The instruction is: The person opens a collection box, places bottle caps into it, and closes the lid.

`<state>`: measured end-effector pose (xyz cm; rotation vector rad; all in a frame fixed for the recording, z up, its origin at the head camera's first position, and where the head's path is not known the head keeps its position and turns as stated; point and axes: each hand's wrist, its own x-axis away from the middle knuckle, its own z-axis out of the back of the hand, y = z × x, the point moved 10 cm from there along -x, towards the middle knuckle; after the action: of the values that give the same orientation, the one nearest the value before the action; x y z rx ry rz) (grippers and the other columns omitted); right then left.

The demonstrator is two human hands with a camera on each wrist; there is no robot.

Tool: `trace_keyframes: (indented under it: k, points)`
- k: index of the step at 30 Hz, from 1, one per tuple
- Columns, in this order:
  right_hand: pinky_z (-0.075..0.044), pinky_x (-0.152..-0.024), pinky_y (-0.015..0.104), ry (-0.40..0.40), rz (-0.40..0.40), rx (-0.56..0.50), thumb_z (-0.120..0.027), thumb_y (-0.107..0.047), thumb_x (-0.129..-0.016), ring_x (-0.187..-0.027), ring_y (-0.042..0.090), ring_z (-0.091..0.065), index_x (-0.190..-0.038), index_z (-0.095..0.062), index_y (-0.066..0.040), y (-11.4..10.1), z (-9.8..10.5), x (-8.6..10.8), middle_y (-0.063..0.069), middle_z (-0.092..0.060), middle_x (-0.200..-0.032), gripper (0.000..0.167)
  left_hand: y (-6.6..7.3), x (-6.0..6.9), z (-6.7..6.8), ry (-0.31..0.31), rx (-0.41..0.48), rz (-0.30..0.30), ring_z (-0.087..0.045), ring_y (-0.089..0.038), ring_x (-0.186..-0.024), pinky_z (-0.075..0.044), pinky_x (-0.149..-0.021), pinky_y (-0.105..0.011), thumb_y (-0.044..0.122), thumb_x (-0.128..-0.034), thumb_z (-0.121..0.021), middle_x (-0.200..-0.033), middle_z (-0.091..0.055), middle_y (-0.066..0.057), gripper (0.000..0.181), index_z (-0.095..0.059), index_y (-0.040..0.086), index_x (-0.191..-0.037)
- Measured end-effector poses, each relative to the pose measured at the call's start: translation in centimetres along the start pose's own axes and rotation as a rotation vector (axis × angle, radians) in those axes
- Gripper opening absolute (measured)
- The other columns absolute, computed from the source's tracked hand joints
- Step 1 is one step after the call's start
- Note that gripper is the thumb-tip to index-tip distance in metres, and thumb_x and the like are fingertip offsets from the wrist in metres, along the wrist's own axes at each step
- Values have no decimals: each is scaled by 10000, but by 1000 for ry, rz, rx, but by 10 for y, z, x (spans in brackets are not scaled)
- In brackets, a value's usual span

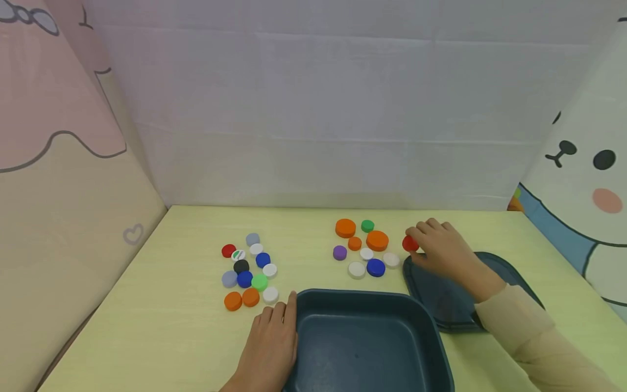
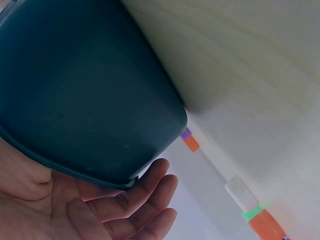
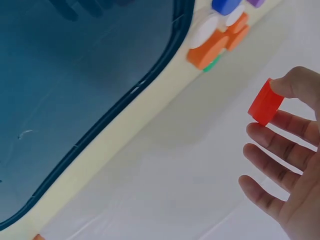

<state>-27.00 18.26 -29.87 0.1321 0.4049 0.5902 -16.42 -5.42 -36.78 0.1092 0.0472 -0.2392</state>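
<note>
Right wrist view: between thumb and fingers, the right grip (image 3: 309, 175) pinches a red, round, plastic-looking cap (image 3: 265, 104), light, stiff and slightly slippery, I'd guess, best held around its side.

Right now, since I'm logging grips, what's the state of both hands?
Left hand: open, touching the side of the deep dark tray.
Right hand: closed, pinching a red cap with the thumb.

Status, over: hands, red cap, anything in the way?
Right hand pinches red cap. Left hand touches left side of tray. Possible snag: dark lid right of tray, partly beneath right hand.
</note>
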Motion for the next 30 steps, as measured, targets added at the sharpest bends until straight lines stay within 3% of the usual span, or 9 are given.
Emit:
trace_keyframes:
  k: [9,17,24,30]
  points:
    - [-467,-675,393,84,99,32,-793,-217,-637,-835,243,-540,-968,-601,-98,-37,34,19,50,-585,-853,401,-1,0,-1,-13,7,6,-489,-236,-934,-438,-841,-382,266,-859,-610,-1091,-555,-100,588,-391,44,-1358]
    - [-459,-648,348,173,205,26,-806,-236,-583,-828,214,-533,-958,-592,-108,-71,52,36,28,-586,-852,450,0,0,-1,-11,17,5,-487,-237,-939,-436,-843,-386,261,-859,-608,-1095,-552,-101,586,-390,41,-1357]
    - [-456,-694,347,33,228,-48,-805,-293,-620,-855,183,-514,-999,-595,-136,-99,43,48,-1,-601,-898,461,-1,0,-2,-23,27,9,-483,-238,-941,-433,-849,-386,258,-866,-598,-1098,-549,-104,580,-384,41,-1360]
    - [-423,-646,291,-25,261,-88,-787,-334,-641,-807,127,-485,-971,-600,-169,-120,29,55,-43,-587,-865,413,0,1,-1,-14,26,5,-485,-241,-941,-434,-845,-388,256,-862,-601,-1089,-549,-105,582,-387,36,-1357]
